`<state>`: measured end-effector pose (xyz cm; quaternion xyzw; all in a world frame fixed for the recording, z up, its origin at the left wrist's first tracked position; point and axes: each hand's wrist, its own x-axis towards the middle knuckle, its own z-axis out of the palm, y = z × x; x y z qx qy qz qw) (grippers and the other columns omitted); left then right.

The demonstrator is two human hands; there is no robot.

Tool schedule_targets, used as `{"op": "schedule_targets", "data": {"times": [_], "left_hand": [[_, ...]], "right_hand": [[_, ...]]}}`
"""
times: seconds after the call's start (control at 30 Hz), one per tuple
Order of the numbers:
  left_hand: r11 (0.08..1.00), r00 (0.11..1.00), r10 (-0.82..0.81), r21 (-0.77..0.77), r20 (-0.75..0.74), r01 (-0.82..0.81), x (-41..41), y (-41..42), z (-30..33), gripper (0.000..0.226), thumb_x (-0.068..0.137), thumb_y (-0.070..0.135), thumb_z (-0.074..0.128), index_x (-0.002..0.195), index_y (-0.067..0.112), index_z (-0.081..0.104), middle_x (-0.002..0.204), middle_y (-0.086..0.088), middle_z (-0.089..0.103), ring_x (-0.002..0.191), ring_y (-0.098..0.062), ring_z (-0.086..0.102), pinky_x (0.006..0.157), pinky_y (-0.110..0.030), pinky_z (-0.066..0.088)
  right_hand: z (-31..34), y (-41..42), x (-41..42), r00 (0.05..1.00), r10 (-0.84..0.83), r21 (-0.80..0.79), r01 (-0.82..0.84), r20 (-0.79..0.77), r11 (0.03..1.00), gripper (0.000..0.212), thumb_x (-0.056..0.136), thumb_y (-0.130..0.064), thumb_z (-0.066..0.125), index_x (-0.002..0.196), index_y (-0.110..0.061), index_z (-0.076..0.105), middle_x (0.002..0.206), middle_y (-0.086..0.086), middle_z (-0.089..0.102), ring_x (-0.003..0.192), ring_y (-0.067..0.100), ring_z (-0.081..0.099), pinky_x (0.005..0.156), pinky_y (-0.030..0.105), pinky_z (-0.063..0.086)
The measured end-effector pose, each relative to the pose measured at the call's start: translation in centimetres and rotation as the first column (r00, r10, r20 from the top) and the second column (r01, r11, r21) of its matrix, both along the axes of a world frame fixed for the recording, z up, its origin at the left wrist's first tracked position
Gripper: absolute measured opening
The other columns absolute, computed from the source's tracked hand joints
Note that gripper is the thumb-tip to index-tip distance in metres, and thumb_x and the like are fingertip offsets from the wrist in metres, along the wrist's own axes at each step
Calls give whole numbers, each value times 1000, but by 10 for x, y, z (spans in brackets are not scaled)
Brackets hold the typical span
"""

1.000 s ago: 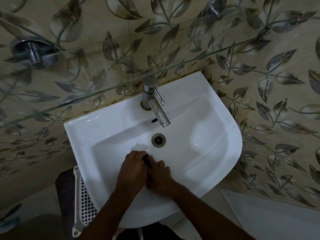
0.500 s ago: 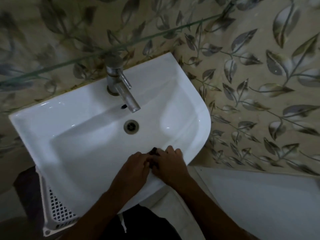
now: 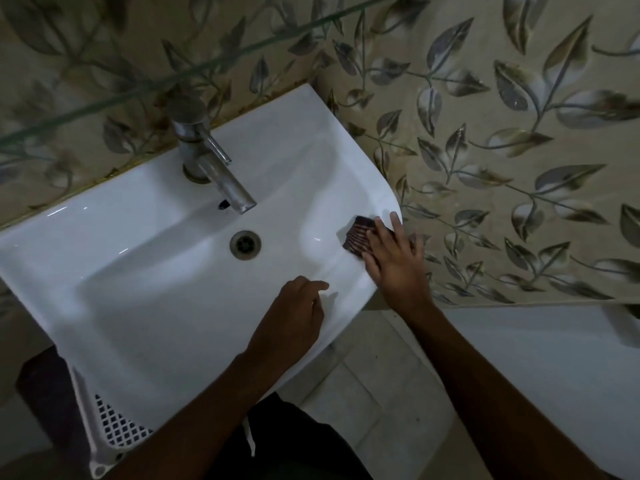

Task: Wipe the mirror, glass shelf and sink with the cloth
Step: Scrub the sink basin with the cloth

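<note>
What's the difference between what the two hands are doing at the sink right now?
The right hand lies flat, fingers spread, pressing the dark cloth onto the right rim of the sink; the left hand holds nothing. The right hand is at the sink's far right edge, the left hand nearer the front rim, fingers loosely bent. Both are bare and over the white sink.

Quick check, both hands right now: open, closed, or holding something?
Left hand: open, loosely curled, holding nothing, over the sink front rim.
Right hand: open, straight fingers pressing the cloth.
</note>
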<state>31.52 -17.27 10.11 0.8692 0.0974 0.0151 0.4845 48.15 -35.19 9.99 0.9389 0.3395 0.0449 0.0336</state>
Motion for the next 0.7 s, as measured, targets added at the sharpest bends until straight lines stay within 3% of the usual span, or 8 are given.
{"op": "schedule_targets", "data": {"times": [0.07, 0.2, 0.3, 0.47, 0.57, 0.7], "left_hand": [[1000, 1000, 16, -5, 10, -16, -1, 0, 4, 29, 100, 11, 52, 127, 8, 62, 114, -10, 64, 108, -21, 59, 94, -26, 48], [1000, 999, 25, -7, -21, -25, -9, 1, 6, 31, 102, 13, 50, 130, 8, 59, 117, -9, 64, 111, -19, 58, 96, -26, 47], [1000, 998, 19, -17, -53, -20, -23, 4, 6, 32, 102, 14, 49, 132, 11, 59, 119, -6, 63, 113, -17, 56, 97, -27, 48], [992, 986, 89, -73, -143, -101, -63, 16, 1, 29, 101, 19, 48, 126, 25, 61, 114, 10, 60, 111, -6, 52, 96, -22, 46], [989, 980, 135, -33, -145, -141, -87, 24, -1, 27, 100, 15, 51, 122, 24, 64, 110, 11, 60, 108, -6, 53, 95, -19, 45], [977, 982, 177, 133, -73, -166, -121, 33, 3, 25, 96, 6, 55, 116, 14, 67, 100, 2, 63, 100, -15, 56, 90, -29, 49]], "right_hand": [[-4, 2, -11, 998, -17, 82, 22, -57, 996, 48, 100, -29, 53, 140, -4, 56, 153, 12, 48, 149, 34, 33, 122, 55, 15], [-8, 2, -56, 982, 55, 202, -18, -178, 979, 46, 100, -29, 49, 135, -1, 61, 142, 14, 60, 138, 33, 50, 116, 56, 36], [-7, -7, -44, 963, 111, 201, -61, -246, 978, 47, 101, -29, 52, 140, -3, 56, 146, 13, 56, 141, 31, 47, 115, 57, 36], [0, -1, 14, 951, -162, 192, 216, -262, 957, 55, 102, -19, 56, 151, 1, 40, 160, 20, 35, 148, 41, 31, 121, 56, 28], [-5, 7, -7, 951, -201, 226, 254, -233, 940, 54, 104, -21, 53, 150, 3, 39, 159, 21, 35, 149, 41, 29, 122, 54, 26], [-10, 16, -83, 958, -123, 259, 191, -259, 947, 51, 104, -29, 42, 143, 2, 50, 150, 20, 49, 145, 37, 38, 119, 56, 30]]}}
